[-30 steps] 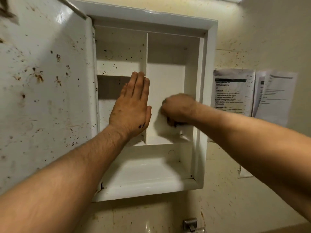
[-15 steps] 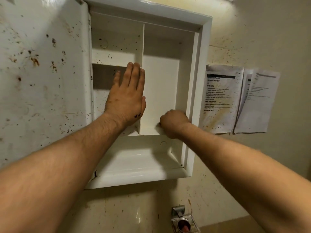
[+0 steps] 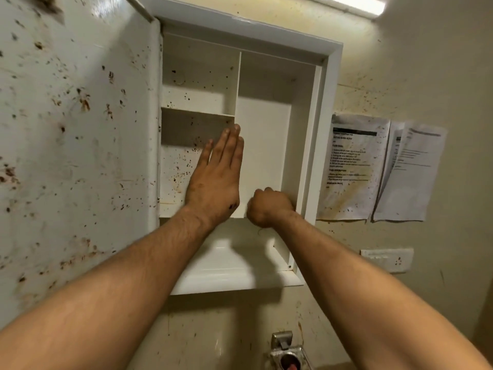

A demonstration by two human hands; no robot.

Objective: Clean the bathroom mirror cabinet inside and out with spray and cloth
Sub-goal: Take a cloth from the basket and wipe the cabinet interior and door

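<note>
i'm on the inside wipe, low in the right bay of the cabinet (image 3: pixel 329 84). my left hand (image 3: pixel 216 180) lies flat, fingers straight, against the front edge of the divider (image 3: pixel 238 84), holding nothing. my right hand (image 3: pixel 269 206) is balled in a fist at the foot of that bay, near its right wall. i judge the cloth is inside it, but i cannot see it, nor the spray. the right bay looks white. the left bays and the open door (image 3: pixel 80 129) are flecked brown, so next i'd move the fist across the divider and scrub firmly there. the wall (image 3: pixel 426 62) is spattered too, with papers (image 3: pixel 354 166) stuck beside the cabinet.
</note>
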